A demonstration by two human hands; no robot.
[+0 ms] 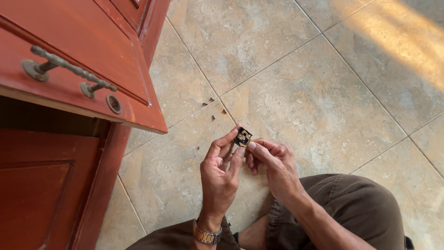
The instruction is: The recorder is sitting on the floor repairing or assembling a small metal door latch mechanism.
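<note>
**Pinching a small lock part between both hands, above the tiled floor**

Head view, the only one. The person crouches or sits, brown trousers (351, 208) at the lower edge, both hands raised over the floor tiles (296, 92).

- Left hand (221, 173): wristwatch (206, 235) on the wrist; thumb and forefinger closed on the left edge of a small dark metal part (242, 137) with brass-coloured detail. Remaining fingers curled loosely, not clenched.
- Right hand (273, 164): forefinger tip pressed to the part's right lower edge, thumb hidden behind it; grasp shared with the left hand.
- Part position: held in the air between the fingertips of both hands, clear of the floor, to the right of the red wooden drawer front (83, 69).
- Drawer front: open, carries a twisted metal pull handle (69, 67) and a round keyhole plate (114, 103). Red cabinet door (41, 194) below it.
- Small brown chips (212, 109) lie scattered on the tiles beyond the hands.

Handling judgement: the part looks rigid, light and metallic, probably smooth and easy to drop. Small size permits fingertip grip only; edges are the sensible place to hold, leaving the faces free. Fine detail too small to make out.
</note>
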